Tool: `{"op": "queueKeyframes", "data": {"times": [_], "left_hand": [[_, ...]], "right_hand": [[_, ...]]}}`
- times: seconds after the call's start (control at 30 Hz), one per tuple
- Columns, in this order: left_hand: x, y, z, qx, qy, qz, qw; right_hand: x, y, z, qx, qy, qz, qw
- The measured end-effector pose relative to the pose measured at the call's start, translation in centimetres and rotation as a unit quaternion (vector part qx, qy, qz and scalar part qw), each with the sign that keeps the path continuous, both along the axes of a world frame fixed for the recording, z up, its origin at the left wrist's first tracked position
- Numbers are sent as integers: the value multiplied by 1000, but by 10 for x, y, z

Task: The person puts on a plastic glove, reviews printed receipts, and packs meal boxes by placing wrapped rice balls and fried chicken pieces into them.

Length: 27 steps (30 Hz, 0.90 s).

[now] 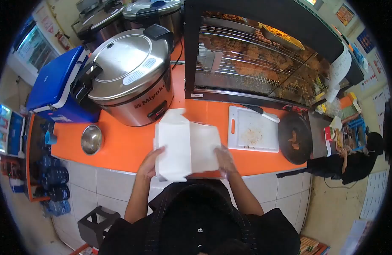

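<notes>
A white folded carton point(174, 146) is held up over the front edge of the orange counter, its flaps spread apart. My left hand point(149, 163) grips the carton's left side, with the thumb on the front face. At its right side, my right hand point(225, 160) holds the other panel; it looks covered by a clear glove and is slightly blurred. To the right of the carton lies a white cutting board point(253, 131) with crumbs and a knife point(264, 114) across its top corner.
A large rice cooker point(134, 95) stands behind left, beside a blue cooler point(55, 80) and a metal bowl point(92, 139). A glass food warmer point(251, 55) fills the back. A dark round pan point(294, 148) sits right. Another person point(357, 163) works far right.
</notes>
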<state>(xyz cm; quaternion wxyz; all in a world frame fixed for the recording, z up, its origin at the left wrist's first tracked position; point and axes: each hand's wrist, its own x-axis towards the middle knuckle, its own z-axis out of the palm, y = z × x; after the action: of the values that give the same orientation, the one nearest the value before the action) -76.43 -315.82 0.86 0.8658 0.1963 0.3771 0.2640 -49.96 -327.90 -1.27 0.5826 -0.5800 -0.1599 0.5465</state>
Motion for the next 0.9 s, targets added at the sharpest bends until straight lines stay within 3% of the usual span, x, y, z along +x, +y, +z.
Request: {"op": "queueKeyframes", "data": {"times": [0.1, 0.17, 0.2, 0.27, 0.37, 0.4, 0.47, 0.53, 0.7, 0.73, 0.9], "left_hand": [[-31, 17, -2, 70, 76, 51, 993], [-57, 20, -20, 123, 115, 77, 983], [-67, 19, -22, 113, 117, 90, 983], [-87, 16, -11, 100, 125, 117, 980], [-111, 7, 10, 89, 117, 264, 953], [-118, 9, 10, 101, 92, 258, 956], [-135, 12, 12, 122, 48, 249, 960], [-123, 18, 31, 158, 34, 245, 956], [-104, 30, 67, 243, 100, 278, 924], [-104, 31, 66, 240, 92, 278, 926], [-131, 16, 39, 219, 105, 288, 926]], "right_hand": [[-3, 17, -23, -60, -75, -72, 993], [4, 26, -71, -120, -243, -7, 963], [12, 29, -98, -150, -382, 85, 908], [21, 27, -114, -180, -521, 190, 813], [24, 46, -12, -233, -523, 189, 798], [36, 70, 2, -267, -562, 120, 774], [35, 132, 94, -118, -561, -33, 819], [32, 180, 165, -74, -599, -63, 794], [79, 243, 139, -20, -741, -27, 671], [81, 241, 135, -2, -779, -55, 625], [111, 209, 142, -77, -707, -93, 697]]}}
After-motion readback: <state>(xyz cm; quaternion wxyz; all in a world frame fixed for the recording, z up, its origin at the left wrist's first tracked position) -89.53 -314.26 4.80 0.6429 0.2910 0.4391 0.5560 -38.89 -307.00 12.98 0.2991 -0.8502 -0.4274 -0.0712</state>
